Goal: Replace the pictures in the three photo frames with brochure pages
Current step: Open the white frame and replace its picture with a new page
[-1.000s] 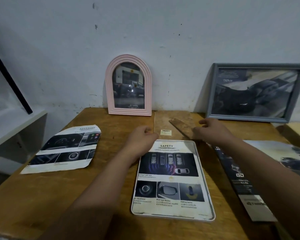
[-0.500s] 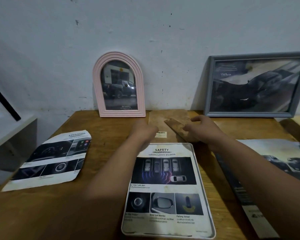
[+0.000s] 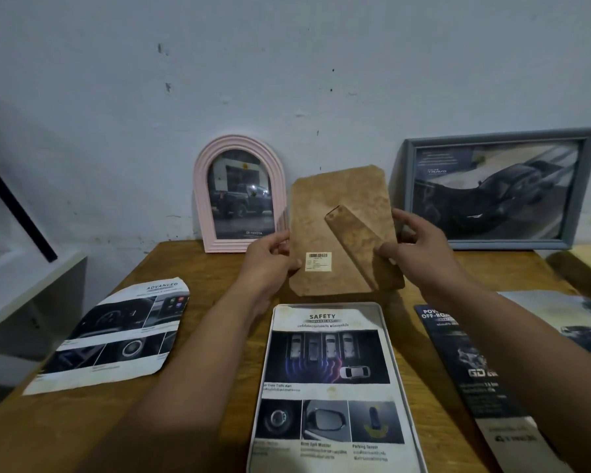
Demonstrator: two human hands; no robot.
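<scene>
Holding the brown backing board (image 3: 335, 220) upright by its side edges, left hand (image 3: 270, 257) and right hand (image 3: 420, 250) each pinching one, the person has the open frame (image 3: 386, 322) with its brochure page (image 3: 328, 377) lying directly below, long axes roughly parallel, at the table's (image 3: 171, 268) near edge.

A brown backing board (image 3: 338, 233) with a barcode label (image 3: 318, 261) and a stand flap (image 3: 359, 247) is held upright above the table (image 3: 219, 404), pinched at its side edges by the left hand (image 3: 267, 264) and the right hand (image 3: 420, 254). Below it, a white frame (image 3: 403, 387) lies flat with a "SAFETY" page (image 3: 328, 380) inside. A pink arched frame (image 3: 239, 192) and a grey frame (image 3: 495, 189) are leaned against the wall (image 3: 287, 80), and loose pages (image 3: 116, 336) are spread at both sides.
</scene>
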